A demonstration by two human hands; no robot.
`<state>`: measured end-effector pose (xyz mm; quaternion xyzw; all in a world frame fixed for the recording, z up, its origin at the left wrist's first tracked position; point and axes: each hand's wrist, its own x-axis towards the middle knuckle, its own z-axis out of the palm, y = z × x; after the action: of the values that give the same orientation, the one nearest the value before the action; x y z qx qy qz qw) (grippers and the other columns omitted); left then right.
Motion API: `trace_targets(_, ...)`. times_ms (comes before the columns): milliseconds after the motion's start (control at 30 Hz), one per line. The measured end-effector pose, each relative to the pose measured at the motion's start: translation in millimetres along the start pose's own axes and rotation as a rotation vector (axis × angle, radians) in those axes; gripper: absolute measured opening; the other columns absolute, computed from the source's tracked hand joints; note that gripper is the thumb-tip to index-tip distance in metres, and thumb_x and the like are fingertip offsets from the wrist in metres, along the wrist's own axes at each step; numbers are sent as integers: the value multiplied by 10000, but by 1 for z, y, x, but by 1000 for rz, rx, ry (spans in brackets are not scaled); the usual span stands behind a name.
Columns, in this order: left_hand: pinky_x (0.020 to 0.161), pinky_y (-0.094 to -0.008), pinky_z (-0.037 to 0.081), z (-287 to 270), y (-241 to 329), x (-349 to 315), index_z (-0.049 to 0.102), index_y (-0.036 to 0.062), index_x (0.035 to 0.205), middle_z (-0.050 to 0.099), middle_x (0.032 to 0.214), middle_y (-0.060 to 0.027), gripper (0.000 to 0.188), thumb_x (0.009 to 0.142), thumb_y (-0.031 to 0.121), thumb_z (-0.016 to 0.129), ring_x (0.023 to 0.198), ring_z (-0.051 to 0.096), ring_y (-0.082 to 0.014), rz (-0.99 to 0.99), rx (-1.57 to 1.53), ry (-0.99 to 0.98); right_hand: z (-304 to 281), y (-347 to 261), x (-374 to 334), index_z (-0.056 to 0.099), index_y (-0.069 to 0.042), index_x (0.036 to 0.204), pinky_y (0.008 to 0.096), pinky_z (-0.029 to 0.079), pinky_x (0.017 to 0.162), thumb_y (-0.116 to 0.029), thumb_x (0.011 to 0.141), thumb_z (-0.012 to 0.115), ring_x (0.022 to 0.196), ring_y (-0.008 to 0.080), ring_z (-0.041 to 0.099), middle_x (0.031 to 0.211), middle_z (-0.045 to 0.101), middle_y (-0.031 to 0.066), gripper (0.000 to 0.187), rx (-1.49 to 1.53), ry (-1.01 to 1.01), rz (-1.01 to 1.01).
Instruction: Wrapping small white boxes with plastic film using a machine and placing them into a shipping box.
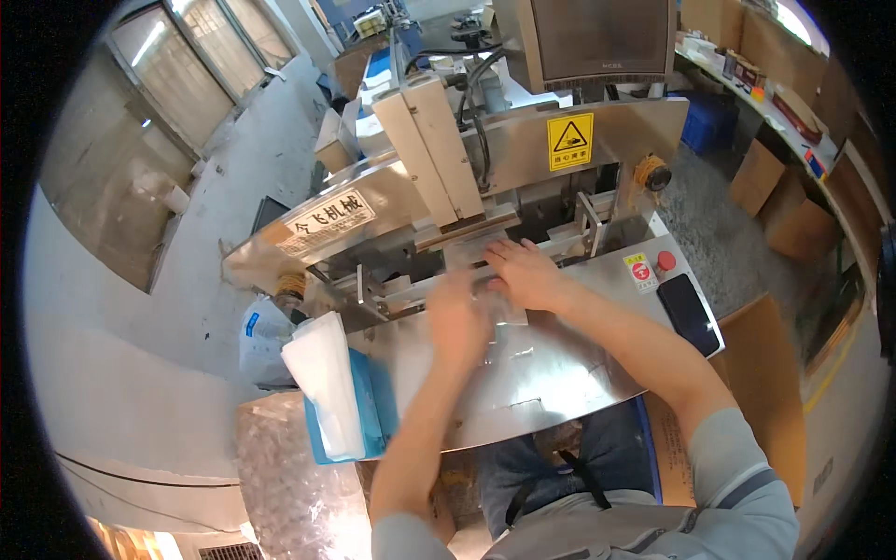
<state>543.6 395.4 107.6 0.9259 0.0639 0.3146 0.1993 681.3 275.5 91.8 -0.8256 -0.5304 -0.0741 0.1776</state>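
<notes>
Both my hands are at the working slot of a steel bench machine (569,341), below its beige upright housing (428,149). My right hand (525,273) has its fingers stretched out over the slot's front edge, against a thin clear plastic piece (467,252) under the press bar. To its left, my left hand (457,315) is smeared by motion, so its fingers and anything in them are unclear. Small clear plastic pieces (509,353) lie on the shiny worktop just in front of my hands.
A blue bin (371,411) with white sheets (327,383) stands left, above a clear bag of plastic pieces (294,467). On the right are a red button (665,260), a black phone (688,315) and a cardboard box (765,392). A boxy screen (602,39) rises behind.
</notes>
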Motion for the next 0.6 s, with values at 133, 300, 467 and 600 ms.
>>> trace_targets(133, 1042, -580, 381, -3, 53, -116, 587, -43, 1247, 553, 1320, -278, 588, 895, 421, 667, 1254, 499, -452, -5, 200, -228, -12, -5, 2, 548, -22, 1314, 521, 372, 1097, -280, 906, 661, 1376, 348, 432, 1434, 501, 159, 496, 45, -62, -12)
trace_targets(300, 1108, -630, 283, 1, 55, -144, 506, -50, 1357, 469, 1429, -297, 696, 933, 492, 611, 1361, 410, -452, -84, 205, -125, -2, -6, 1, 542, -51, 1328, 578, 367, 1096, -275, 907, 655, 1414, 352, 390, 1475, 475, 155, 490, 95, -53, -19)
trace_targets(467, 1133, -622, 251, 2, 55, -146, 504, -46, 1368, 487, 1417, -296, 684, 929, 464, 626, 1368, 412, -450, -86, 134, -115, 1, -1, 3, 537, -49, 1323, 569, 381, 1080, -270, 909, 651, 1402, 347, 407, 1469, 480, 157, 484, 101, -27, -47)
trace_targets(600, 1126, -628, 257, 4, 57, -147, 513, -40, 1359, 504, 1400, -283, 665, 930, 454, 627, 1351, 432, -436, -71, 163, -118, -2, 0, 6, 534, -26, 1313, 529, 378, 1078, -277, 921, 643, 1343, 344, 464, 1415, 525, 163, 478, 105, -10, -28)
